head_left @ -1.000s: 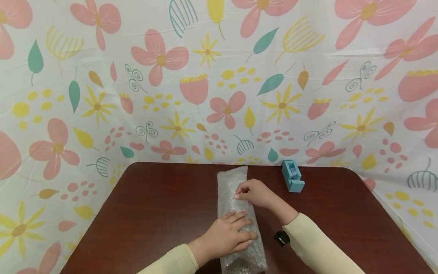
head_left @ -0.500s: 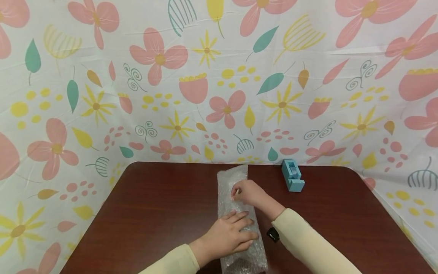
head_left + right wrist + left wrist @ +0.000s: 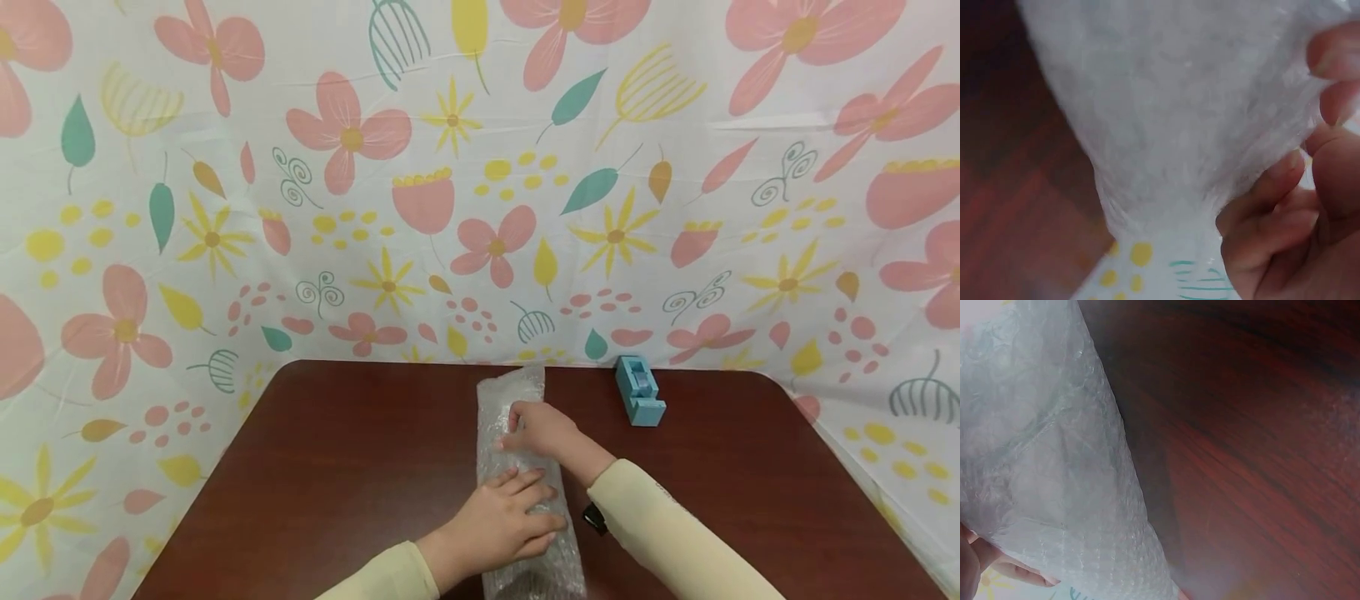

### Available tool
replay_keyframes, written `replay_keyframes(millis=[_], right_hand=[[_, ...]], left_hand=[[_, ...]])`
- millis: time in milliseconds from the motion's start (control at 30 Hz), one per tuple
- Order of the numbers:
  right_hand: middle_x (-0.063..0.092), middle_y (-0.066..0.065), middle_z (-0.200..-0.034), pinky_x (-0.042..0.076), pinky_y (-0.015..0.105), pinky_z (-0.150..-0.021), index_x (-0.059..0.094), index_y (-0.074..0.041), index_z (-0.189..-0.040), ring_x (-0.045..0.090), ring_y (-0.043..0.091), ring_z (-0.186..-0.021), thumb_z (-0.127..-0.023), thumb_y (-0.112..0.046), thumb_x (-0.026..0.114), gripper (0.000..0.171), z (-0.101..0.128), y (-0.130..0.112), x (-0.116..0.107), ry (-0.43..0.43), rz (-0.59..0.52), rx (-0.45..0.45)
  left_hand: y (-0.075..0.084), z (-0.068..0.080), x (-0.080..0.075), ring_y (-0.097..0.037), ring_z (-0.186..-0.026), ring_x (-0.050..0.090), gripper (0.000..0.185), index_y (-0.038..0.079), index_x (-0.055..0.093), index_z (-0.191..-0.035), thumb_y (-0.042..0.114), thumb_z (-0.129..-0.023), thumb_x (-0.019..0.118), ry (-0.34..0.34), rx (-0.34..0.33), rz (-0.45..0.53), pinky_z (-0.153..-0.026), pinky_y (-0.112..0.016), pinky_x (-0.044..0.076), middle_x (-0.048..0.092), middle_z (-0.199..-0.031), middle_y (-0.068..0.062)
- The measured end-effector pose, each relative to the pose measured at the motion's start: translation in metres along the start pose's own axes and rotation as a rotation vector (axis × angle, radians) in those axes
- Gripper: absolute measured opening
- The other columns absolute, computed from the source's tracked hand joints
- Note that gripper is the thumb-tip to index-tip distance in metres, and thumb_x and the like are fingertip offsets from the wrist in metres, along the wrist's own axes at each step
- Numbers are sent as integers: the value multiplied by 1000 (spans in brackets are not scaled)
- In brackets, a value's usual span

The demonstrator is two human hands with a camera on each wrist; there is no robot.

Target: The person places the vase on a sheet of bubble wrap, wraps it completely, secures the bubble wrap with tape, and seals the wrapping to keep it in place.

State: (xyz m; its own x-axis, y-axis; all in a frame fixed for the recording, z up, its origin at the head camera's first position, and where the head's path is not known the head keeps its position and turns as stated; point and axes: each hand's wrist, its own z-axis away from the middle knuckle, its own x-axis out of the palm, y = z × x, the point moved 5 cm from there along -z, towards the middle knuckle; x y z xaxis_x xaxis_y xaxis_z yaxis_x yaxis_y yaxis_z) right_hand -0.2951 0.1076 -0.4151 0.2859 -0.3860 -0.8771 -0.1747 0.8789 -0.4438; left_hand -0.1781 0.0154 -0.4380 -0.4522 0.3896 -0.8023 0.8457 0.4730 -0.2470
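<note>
A long package in clear bubble wrap (image 3: 558, 558) lies on the table, pointing away from me. My left hand (image 3: 498, 521) rests on its near half, palm down with the fingers spread. In the left wrist view the bubble wrap (image 3: 1054, 456) fills the left side, and a hand (image 3: 997, 565) shows at the lower left. Farther up the package, my right hand (image 3: 546, 433) is over the wrap, fingers bent, thumb and index tips apart and near its surface. In the right wrist view bent fingers (image 3: 1260, 231) lie along the wrap's edge; whether they pinch anything I cannot tell.
A blue tape dispenser (image 3: 640, 392) stands at the back right of the dark red-brown table (image 3: 360, 433). Beside the right sleeve (image 3: 675, 533) a small black object (image 3: 595, 519) is partly visible. A flower-printed cloth (image 3: 495, 192) hangs behind and at the sides.
My right hand has shifted left and slightly toward me over the wrap, and its thumb and index finger have spread apart. The left hand stays on the package.
</note>
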Motion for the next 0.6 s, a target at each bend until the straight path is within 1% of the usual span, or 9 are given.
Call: replay_keyframes(millis=[67, 167, 233, 300, 400, 467, 533, 567, 600], right_hand=[[58, -1, -71, 41, 29, -57, 56, -13, -83, 52, 15, -62, -84, -41, 83, 39, 0, -3, 0, 23, 109, 33], [63, 1, -75, 48, 33, -59, 60, -13, -88, 60, 17, -66, -81, -46, 84, 42, 1, -8, -1, 53, 236, 68], [67, 1, -79, 53, 34, -61, 64, -13, -93, 65, 19, -70, -80, -47, 84, 42, 3, -11, -1, 66, 310, 68], [70, 2, -82, 56, 35, -62, 67, -13, -97, 67, 20, -72, -80, -48, 84, 43, 6, -14, -1, 74, 362, 68], [70, 3, -79, 56, 33, -59, 69, -12, -96, 68, 20, -68, -80, -52, 82, 45, 11, -19, -3, 104, 443, 54], [67, 2, -71, 53, 30, -54, 68, -13, -88, 65, 18, -62, -81, -54, 80, 43, 16, -21, -5, 134, 471, 45], [62, 0, -62, 49, 29, -50, 65, -14, -75, 61, 16, -55, -80, -57, 79, 46, 19, -19, -5, 166, 473, 43], [59, 0, -58, 47, 28, -49, 63, -14, -70, 58, 15, -53, -80, -58, 79, 48, 20, -17, -5, 170, 454, 39], [54, -2, -54, 43, 27, -47, 58, -15, -62, 53, 13, -50, -81, -58, 79, 51, 19, -13, -5, 164, 400, 28]], left_hand=[[1, 0, -1, -14, -123, 67, 18, 39, 73, -111, 42, -93, 72, 17, -5, -27, -99, -31, 58, 72, -121, 12], [4, 0, 0, -13, -122, 68, 17, 40, 73, -108, 42, -91, 73, 50, -13, -68, -98, -31, 58, 71, -119, 13], [6, 0, 0, -13, -121, 68, 17, 40, 73, -107, 42, -90, 74, 65, -23, -84, -96, -31, 58, 70, -118, 13], [8, 1, 1, -14, -121, 68, 16, 39, 73, -106, 42, -90, 75, 68, -37, -81, -95, -31, 58, 70, -118, 13], [9, 1, 2, -14, -122, 67, 16, 39, 74, -106, 42, -90, 76, 60, -61, -78, -94, -32, 59, 70, -118, 12], [10, 0, 2, -14, -123, 67, 16, 38, 74, -106, 42, -91, 75, 56, -72, -80, -94, -32, 59, 70, -118, 11], [9, 1, 3, -15, -123, 67, 15, 37, 74, -106, 42, -92, 74, 55, -79, -83, -94, -33, 59, 70, -117, 11], [9, 2, 3, -15, -123, 67, 15, 37, 74, -106, 42, -92, 74, 54, -79, -85, -94, -34, 59, 70, -117, 11], [9, 2, 3, -16, -123, 67, 15, 37, 74, -107, 42, -93, 73, 52, -78, -81, -94, -35, 59, 70, -118, 10]])
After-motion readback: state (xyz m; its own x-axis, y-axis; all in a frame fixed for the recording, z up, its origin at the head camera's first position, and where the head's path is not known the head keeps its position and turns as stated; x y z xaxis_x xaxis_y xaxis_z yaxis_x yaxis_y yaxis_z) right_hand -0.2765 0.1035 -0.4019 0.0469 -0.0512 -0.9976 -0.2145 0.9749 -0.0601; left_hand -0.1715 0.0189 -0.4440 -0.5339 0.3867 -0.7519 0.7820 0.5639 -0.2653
